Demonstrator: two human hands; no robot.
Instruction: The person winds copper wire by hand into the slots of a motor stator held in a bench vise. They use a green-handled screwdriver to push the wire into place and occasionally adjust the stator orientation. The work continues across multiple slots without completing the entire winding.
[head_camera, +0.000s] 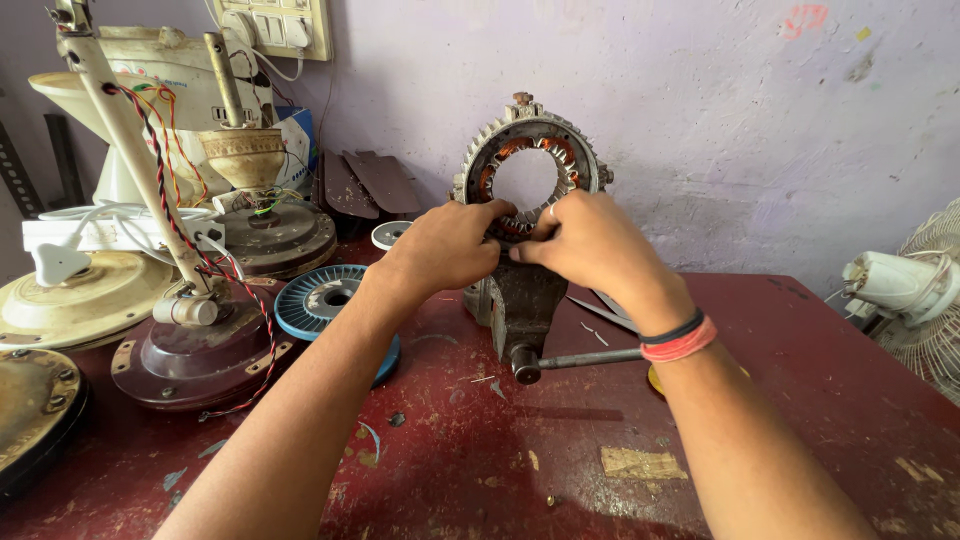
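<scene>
Dark red worktable (800, 420) against lilac wall, left hand (445, 245) and right hand (590, 245) stretched forward, fingers pinched together on lower rim of stator ring (527, 150), ring upright above hands, opening facing viewer, bench vise (522, 300) just below hands.

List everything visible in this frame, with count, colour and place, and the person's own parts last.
stator ring: 1, grey metal with copper windings, upright in the vise, centre
bench vise: 1, dark grey, on the table, centre
vise handle: 1, grey bar, pointing right
table: 1, worn dark red, foreground
wire spool: 1, blue, left of the vise
fan motor housings: several, maroon, cream and brown, left side
switchboard: 1, cream, on the wall, top left
table fan: 1, white, right edge
wall: pale lilac, behind
wristbands: black and red, right wrist
left hand: on the ring's lower rim
right hand: on the ring's lower rim
</scene>
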